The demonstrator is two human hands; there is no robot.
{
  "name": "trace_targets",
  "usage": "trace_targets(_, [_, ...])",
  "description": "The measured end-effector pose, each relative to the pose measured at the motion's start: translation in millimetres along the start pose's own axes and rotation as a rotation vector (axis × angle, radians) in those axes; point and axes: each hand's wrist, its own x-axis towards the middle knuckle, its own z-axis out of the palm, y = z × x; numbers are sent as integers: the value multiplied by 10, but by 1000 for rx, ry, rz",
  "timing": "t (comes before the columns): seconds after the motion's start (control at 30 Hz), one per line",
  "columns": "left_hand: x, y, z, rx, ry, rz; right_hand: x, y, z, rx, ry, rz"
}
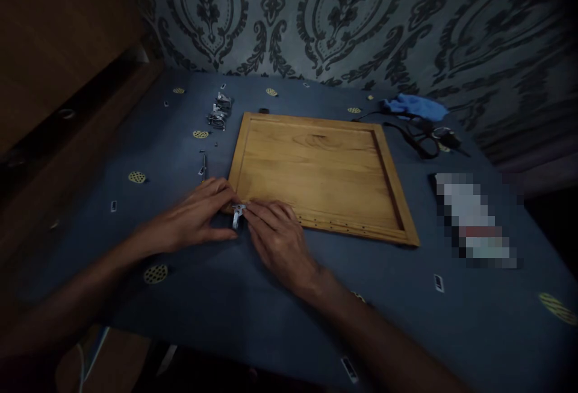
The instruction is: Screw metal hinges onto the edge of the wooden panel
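A silver metal cabinet hinge (237,216) sits at the near left corner of a framed wooden panel (311,158), its arm sticking out over the panel's near edge. My left hand (192,217) spans the hinge from the left, fingertips at its top and thumb by its lower end. From the other side, my right hand (282,238) presses bent fingertips against the hinge, the rest of the hand lying over the near rail. Exact fingertip contact is partly hidden. Beyond my left hand lies a thin screwdriver (205,167), its handle end partly covered.
Several metal hinges (219,111) lie in a pile at the back left, with small screws (215,144) nearby. Eyeglasses (418,143), keys (448,137) and a blue cloth (415,107) rest at back right. A blurred-out item (474,218) lies right of the panel. Patterned wall behind.
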Motion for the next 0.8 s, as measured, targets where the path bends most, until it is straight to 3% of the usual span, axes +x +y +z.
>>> trace_targets(0.8, [-5, -17, 11, -2, 27, 36, -10, 1, 4, 50, -39, 3])
